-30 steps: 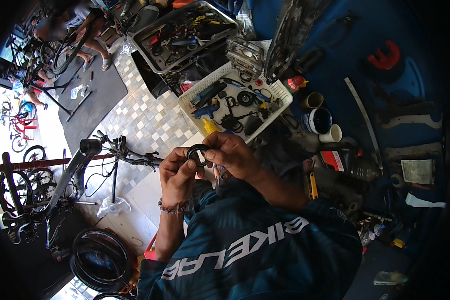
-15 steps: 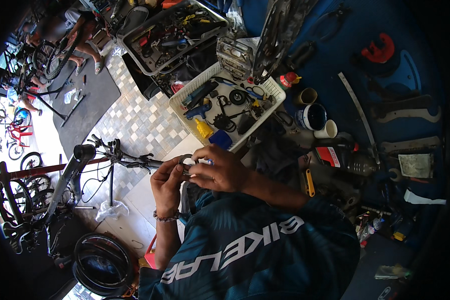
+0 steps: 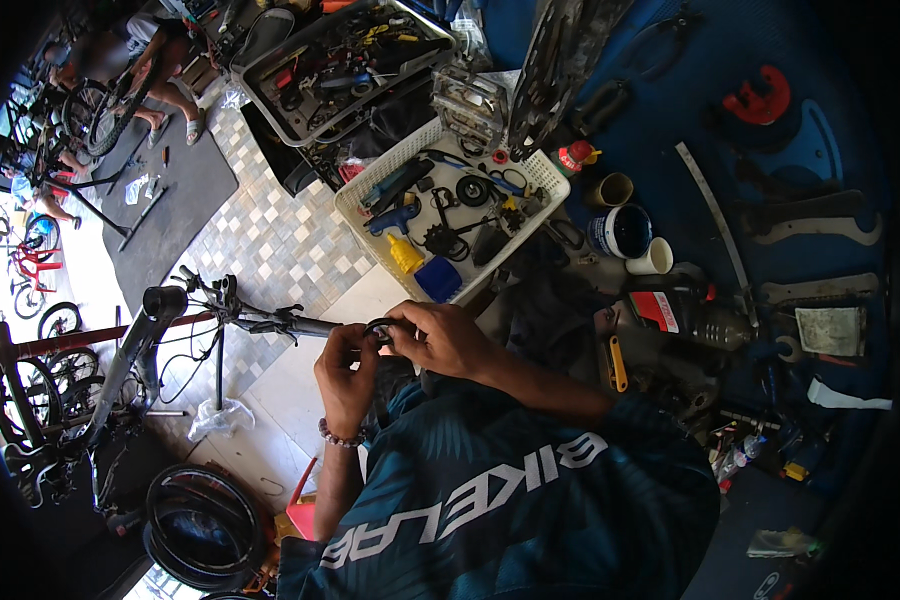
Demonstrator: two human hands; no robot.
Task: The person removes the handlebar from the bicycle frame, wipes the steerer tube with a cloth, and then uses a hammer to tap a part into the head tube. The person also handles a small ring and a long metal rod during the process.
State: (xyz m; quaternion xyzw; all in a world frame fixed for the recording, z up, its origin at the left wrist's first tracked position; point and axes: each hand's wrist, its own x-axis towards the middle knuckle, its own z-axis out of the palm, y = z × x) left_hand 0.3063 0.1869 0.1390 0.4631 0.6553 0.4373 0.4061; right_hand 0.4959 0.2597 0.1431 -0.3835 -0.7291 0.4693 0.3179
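Note:
A small dark ring-shaped part (image 3: 376, 327) sits tilted between the fingertips of both my hands. My left hand (image 3: 348, 382), with a beaded bracelet at its wrist, is closed with thumb and fingers pinched at the ring's near left side. From the right my right hand (image 3: 438, 338) reaches across, its bent fingers gripping the ring's other side. My fingers cover part of the ring, so its exact kind does not show. Just beyond my hands stands a white plastic basket (image 3: 355, 222) with a blue block-like piece (image 3: 437, 279), a yellow bottle (image 3: 404, 254) and bike parts in it.
A bicycle frame (image 3: 135, 345) hangs at left, its handlebar end close to my left hand. Wheels (image 3: 205, 525) are stacked below it. On the right lie a dark oil bottle (image 3: 715, 322), cups (image 3: 652, 257) and wall tools. A person (image 3: 120, 60) works at far left.
The ring has turned from showing its pale middle to a tilted, darker side. My left hand has shifted slightly right and toward me, and its fingers are more bent.

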